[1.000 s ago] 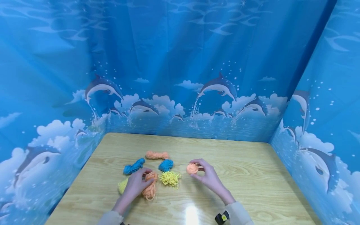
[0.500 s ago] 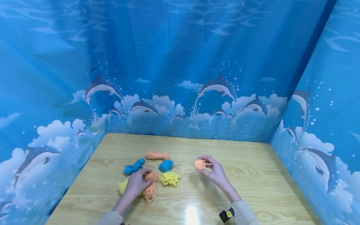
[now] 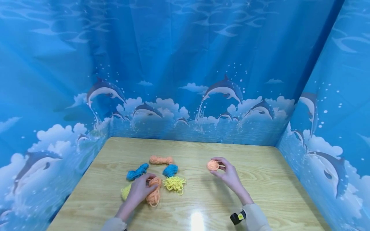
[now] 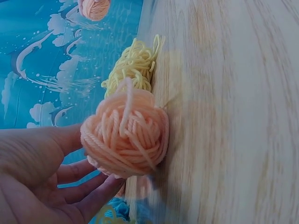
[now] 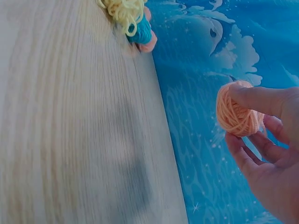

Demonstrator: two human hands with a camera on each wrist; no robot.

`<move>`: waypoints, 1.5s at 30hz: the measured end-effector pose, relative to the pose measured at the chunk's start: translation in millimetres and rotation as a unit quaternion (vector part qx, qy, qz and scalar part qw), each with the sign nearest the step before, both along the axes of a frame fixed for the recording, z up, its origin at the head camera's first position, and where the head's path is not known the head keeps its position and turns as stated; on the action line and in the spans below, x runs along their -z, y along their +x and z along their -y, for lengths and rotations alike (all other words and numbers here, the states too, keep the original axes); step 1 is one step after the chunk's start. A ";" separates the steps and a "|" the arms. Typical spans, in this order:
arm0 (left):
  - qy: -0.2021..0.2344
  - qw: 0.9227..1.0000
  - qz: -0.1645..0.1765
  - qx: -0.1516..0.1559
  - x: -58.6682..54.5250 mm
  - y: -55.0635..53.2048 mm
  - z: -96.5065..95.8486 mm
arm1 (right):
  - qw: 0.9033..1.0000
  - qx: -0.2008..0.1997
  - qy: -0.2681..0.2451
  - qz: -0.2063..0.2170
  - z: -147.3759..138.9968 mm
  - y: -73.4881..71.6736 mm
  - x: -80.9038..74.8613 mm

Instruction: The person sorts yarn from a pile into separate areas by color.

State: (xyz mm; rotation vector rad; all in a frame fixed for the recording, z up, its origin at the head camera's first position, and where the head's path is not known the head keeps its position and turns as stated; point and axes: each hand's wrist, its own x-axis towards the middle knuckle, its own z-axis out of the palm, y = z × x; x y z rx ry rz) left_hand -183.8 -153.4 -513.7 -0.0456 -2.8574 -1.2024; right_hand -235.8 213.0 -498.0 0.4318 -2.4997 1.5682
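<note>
My right hand [image 3: 229,175] holds a small peach yarn ball [image 3: 212,165] between thumb and fingers, above the table right of the other yarn. The right wrist view shows this yarn ball [image 5: 239,109] raised off the wood. My left hand [image 3: 140,189] grips a larger peach yarn bundle [image 3: 153,192] at the table's left; the left wrist view has the bundle [image 4: 126,133] between thumb and fingers. Beside it lies a loose yellow yarn heap [image 3: 174,183]. A second yellow yarn piece [image 3: 126,192] is partly hidden behind the left hand.
Behind the left hand lie a long blue yarn skein [image 3: 137,171], a blue yarn ball [image 3: 170,170] and a peach yarn skein [image 3: 161,160]. The wooden table [image 3: 260,179] ends at a blue dolphin-print curtain [image 3: 185,96] at the back and sides.
My right hand has moved right and slightly away from me, carrying the small peach yarn ball. The left hand has stayed in place on its bundle.
</note>
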 end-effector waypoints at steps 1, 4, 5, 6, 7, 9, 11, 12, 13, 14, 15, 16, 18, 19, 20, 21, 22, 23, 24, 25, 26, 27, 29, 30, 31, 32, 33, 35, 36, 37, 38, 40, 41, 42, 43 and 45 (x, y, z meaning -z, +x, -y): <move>0.000 1.000 0.001 0.000 0.0 0.1 -0.1 | 1.000 0.003 0.001 -0.002 -2.2 -0.8 0.4; 0.003 1.000 0.002 0.000 -0.3 0.5 -0.5 | 1.000 0.010 0.005 -0.006 -8.4 -3.5 1.1; 0.004 1.000 0.002 0.000 -0.3 0.8 -0.7 | 1.000 0.012 0.005 -0.007 -10.3 -4.4 0.7; 0.005 1.000 0.001 0.000 -0.3 1.0 -0.8 | 1.000 0.015 0.007 -0.006 -12.4 -5.4 0.6; 0.007 1.000 0.001 -0.001 -0.2 1.3 -0.9 | 1.000 0.017 0.010 -0.006 -14.5 -6.5 0.5; 0.007 1.000 -0.003 0.000 -0.3 1.8 -1.1 | 1.000 0.023 0.017 -0.008 -18.5 -8.9 -0.3; 0.008 1.000 -0.007 0.000 0.6 1.8 -1.1 | 0.999 0.027 0.025 -0.008 -22.2 -11.1 -1.4; 0.008 1.000 -0.009 0.000 1.0 1.7 -1.1 | 0.999 0.030 0.027 -0.009 -24.0 -12.2 -2.0; 0.008 1.000 -0.011 0.000 1.2 1.6 -0.9 | 0.999 0.032 0.029 -0.012 -25.6 -13.1 -2.8; 0.007 1.000 -0.012 -0.001 1.4 1.5 -0.7 | 0.999 0.033 0.029 -0.014 -27.1 -13.9 -3.6; 0.006 1.000 -0.012 -0.001 1.5 1.3 -0.5 | 0.999 0.035 0.031 -0.015 -28.6 -14.6 -4.4; 0.006 1.000 -0.012 -0.001 1.3 1.4 -0.2 | 0.999 0.036 0.032 -0.017 -29.8 -15.1 -5.2; 0.004 1.000 -0.012 -0.001 0.3 1.8 0.1 | 0.999 0.038 0.034 -0.019 -32.1 -16.0 -6.4; 0.004 1.000 -0.011 -0.001 -0.5 2.1 0.1 | 0.998 0.040 0.034 -0.019 -33.3 -16.7 -6.6; 0.002 1.000 -0.009 -0.001 -1.1 2.2 0.1 | 0.998 0.041 0.035 -0.019 -34.8 -17.5 -6.7; 0.002 1.000 -0.007 -0.001 -1.6 2.3 0.1 | 0.998 0.043 0.035 -0.019 -36.2 -18.3 -6.7; 0.001 1.000 -0.007 -0.001 -2.1 2.2 -0.1 | 0.998 0.046 0.037 -0.019 -37.7 -19.2 -6.7; -0.001 1.000 -0.007 0.000 -2.4 2.1 -0.3 | 0.998 0.046 0.037 -0.019 -39.1 -20.0 -6.9; -0.001 1.000 -0.005 0.000 -2.5 2.0 -0.4 | 0.998 0.049 0.037 -0.018 -40.8 -20.9 -7.0; -0.003 1.000 -0.004 0.000 -2.4 1.7 -0.4 | 0.998 0.050 0.038 -0.020 -42.6 -22.0 -6.9; -0.005 1.000 -0.004 0.001 -2.2 1.3 -0.5 | 0.998 0.052 0.038 -0.022 -44.4 -22.9 -7.2; -0.007 1.000 -0.004 0.001 -1.8 0.9 -0.6 | 0.997 0.055 0.039 -0.024 -46.1 -23.7 -7.4; -0.011 1.000 -0.002 0.002 -1.5 0.1 -0.9 | 0.997 0.059 0.041 -0.026 -50.1 -25.5 -7.6; -0.014 1.000 0.001 0.001 -1.6 -0.1 -0.6 | 0.997 0.062 0.043 -0.026 -51.7 -26.5 -7.7; -0.016 1.000 0.004 0.003 -2.1 -0.6 -0.6 | 0.997 0.065 0.044 -0.027 -53.4 -27.5 -7.9; -0.019 1.000 0.007 0.004 -2.7 -1.0 -0.7 | 0.996 0.069 0.045 -0.026 -55.3 -28.5 -8.0; -0.023 1.000 0.010 0.005 -3.1 -1.4 -0.7 | 0.996 0.071 0.049 -0.027 -57.2 -29.5 -7.8; -0.030 0.999 0.014 0.008 -4.3 -2.2 -0.9 | 0.996 0.076 0.051 -0.023 -61.1 -31.8 -7.5; -0.031 0.999 0.016 0.008 -4.6 -2.5 -0.9 | 0.995 0.079 0.052 -0.022 -63.0 -33.2 -7.0; -0.031 0.999 0.018 0.008 -4.7 -2.6 -0.9 | 0.995 0.081 0.054 -0.021 -64.8 -34.6 -6.5; -0.032 0.999 0.019 0.007 -4.7 -2.5 -0.9 | 0.995 0.082 0.056 -0.020 -66.6 -35.8 -5.6; -0.032 0.999 0.021 0.008 -4.6 -2.5 -0.7 | 0.995 0.084 0.058 -0.014 -69.9 -38.3 -3.9; -0.032 0.999 0.023 0.008 -4.3 -2.4 -0.5 | 0.995 0.085 0.058 -0.014 -71.3 -39.4 -2.9; -0.033 0.999 0.024 0.008 -4.2 -2.5 -0.4 | 0.995 0.086 0.057 -0.014 -72.5 -40.5 -1.9; -0.034 0.999 0.025 0.009 -4.2 -2.6 -0.4 | 0.995 0.086 0.057 -0.013 -73.6 -41.5 -1.1; -0.037 0.999 0.027 0.012 -4.5 -3.1 -0.3 | 0.995 0.087 0.056 -0.014 -75.5 -43.2 0.5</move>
